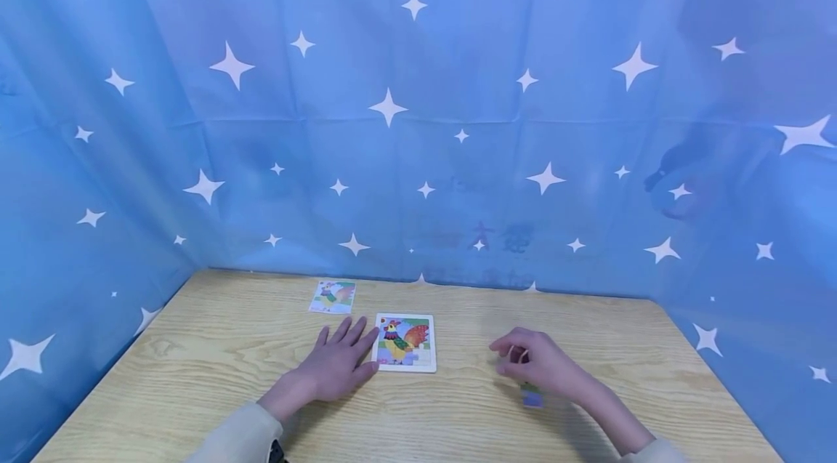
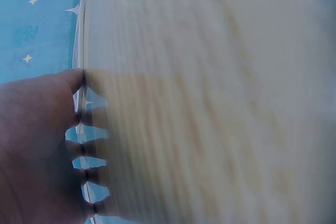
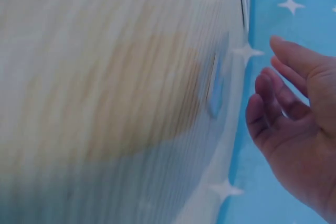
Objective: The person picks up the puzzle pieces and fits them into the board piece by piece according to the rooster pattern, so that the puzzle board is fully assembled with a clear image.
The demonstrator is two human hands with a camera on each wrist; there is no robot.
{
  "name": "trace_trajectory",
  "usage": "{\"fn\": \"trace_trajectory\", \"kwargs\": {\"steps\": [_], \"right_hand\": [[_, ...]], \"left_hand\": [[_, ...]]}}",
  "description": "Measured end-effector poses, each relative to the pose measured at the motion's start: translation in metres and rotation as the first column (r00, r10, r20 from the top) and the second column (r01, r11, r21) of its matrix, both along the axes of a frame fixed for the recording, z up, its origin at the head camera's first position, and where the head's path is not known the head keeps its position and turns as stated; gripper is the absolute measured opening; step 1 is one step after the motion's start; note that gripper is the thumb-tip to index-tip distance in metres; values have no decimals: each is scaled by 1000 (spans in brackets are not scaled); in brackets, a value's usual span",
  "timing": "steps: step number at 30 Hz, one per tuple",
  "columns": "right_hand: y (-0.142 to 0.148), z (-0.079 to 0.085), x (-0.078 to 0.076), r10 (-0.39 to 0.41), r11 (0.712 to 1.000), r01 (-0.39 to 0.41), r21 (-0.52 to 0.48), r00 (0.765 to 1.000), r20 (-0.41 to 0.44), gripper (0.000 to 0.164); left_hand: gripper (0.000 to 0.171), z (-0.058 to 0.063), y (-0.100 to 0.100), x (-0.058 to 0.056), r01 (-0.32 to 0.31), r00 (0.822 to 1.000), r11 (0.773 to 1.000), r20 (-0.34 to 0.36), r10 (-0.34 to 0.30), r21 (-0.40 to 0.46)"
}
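A rooster jigsaw puzzle (image 1: pixel 396 341) lies in a white square tray (image 1: pixel 404 368), with a pale bare patch at its lower right. My left hand (image 1: pixel 336 365) rests palm down on the table, fingers spread, its thumb and index fingertip at the tray's left edge. In the left wrist view the fingertips meet the tabletop and the tray shows edge-on. My right hand (image 1: pixel 536 360) hovers over the table right of the tray, fingers loosely curled and nothing seen between them. Under it lies a green and purple puzzle piece (image 1: pixel 532 399), partly hidden by the hand.
A picture card (image 1: pixel 333 297) with the same rooster lies on the wooden table (image 1: pixel 229 347), behind and left of the tray. A blue curtain (image 1: pixel 458 208) with white stars closes off the back and both sides of the table.
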State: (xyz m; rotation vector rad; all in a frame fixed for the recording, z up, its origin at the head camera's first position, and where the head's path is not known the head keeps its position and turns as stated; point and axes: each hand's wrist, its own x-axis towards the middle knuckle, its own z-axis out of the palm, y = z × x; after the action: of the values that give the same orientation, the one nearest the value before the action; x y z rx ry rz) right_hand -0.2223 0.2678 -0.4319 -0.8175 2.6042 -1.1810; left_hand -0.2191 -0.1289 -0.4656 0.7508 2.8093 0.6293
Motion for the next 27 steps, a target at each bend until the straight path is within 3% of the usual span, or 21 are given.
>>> {"fn": "trace_trajectory", "kwargs": {"steps": [11,19,27], "right_hand": [[37,-9,15,-5,1000,5,1,999,36,29],[47,-12,22,-42,999,41,15,992,121,37],[49,-15,22,-24,1000,22,18,994,107,29]], "left_hand": [[66,-12,-3,-5,-5,1000,1000,-8,5,17],[66,-12,-3,-6,-8,1000,1000,-4,8,6],[66,-11,-2,-6,-7,1000,1000,-8,7,9]]}}
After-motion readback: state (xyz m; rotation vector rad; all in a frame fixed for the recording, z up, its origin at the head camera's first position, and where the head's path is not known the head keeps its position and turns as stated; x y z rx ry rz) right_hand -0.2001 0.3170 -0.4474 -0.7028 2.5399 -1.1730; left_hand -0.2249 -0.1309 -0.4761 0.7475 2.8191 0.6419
